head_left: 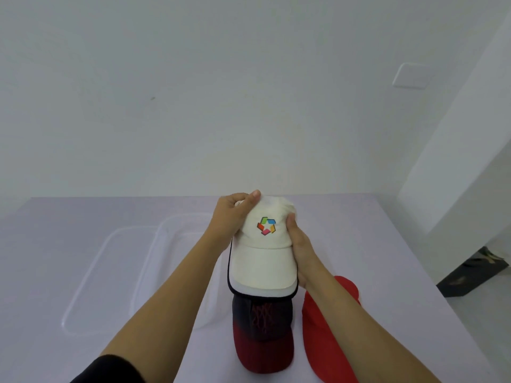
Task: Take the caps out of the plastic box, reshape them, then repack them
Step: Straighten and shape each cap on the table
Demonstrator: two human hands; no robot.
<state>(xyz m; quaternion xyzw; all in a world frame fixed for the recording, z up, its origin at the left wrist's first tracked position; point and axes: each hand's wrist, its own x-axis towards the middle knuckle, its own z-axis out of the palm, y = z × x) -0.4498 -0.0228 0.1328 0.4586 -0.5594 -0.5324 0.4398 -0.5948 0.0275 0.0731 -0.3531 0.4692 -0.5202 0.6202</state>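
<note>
1. The table (83, 217) spreads pale lilac under everything.
2. The clear plastic box (177, 230) sits on it left of centre, with its clear lid (91, 277) flat beside it further left.
3. The red cap (329, 335) lies on the table to my right.
4. The dark cap (262, 335), fading to a red brim, lies near me.
5. The white cap (262, 258) is above it, brim toward me.
6. My left hand (232, 217) clasps its crown.
7. My right hand (301, 252) grips its right side.

bare table (69, 217) open far left, clear box (143, 261) and lid (83, 286) left, caps crowding near centre-right
</note>
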